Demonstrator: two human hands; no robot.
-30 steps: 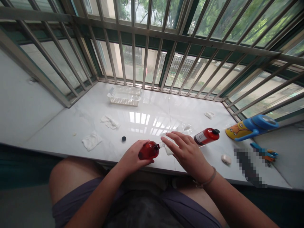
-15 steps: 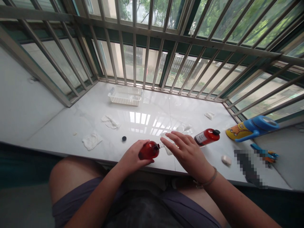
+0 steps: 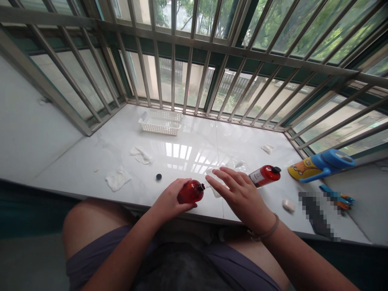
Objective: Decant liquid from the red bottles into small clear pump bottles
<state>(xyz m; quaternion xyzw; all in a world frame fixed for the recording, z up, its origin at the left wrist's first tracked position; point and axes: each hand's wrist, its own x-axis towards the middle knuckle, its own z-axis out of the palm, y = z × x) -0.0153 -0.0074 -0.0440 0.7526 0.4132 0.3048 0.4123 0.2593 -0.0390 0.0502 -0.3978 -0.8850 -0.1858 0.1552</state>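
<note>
My left hand (image 3: 171, 198) is wrapped round a red see-through bottle (image 3: 191, 192), tilted so its uncapped dark mouth points right. My right hand (image 3: 235, 190) has its fingers stretched over a clear bottle (image 3: 216, 190), apparently gripping it, with the thumb hidden below. The clear bottle's thin neck points left at the red bottle's mouth; whether they touch is too faint to tell. A small black cap (image 3: 159, 177) lies on the white counter (image 3: 194, 139), left of the red bottle. Just beyond my right hand is a second red bottle (image 3: 265, 176) with a black cap and white label.
A white perforated basket (image 3: 160, 123) stands by the window bars. Crumpled tissues (image 3: 117, 179) lie at left, another tissue (image 3: 267, 148) at right. A blue and yellow flask (image 3: 321, 165), a small pale block (image 3: 288, 205) and a blurred-out dark object (image 3: 317, 216) are at right.
Both hands stay almost in place. The clear bottle's neck looks slightly less distinct beside the red bottle's mouth, and the view has shifted a little.
</note>
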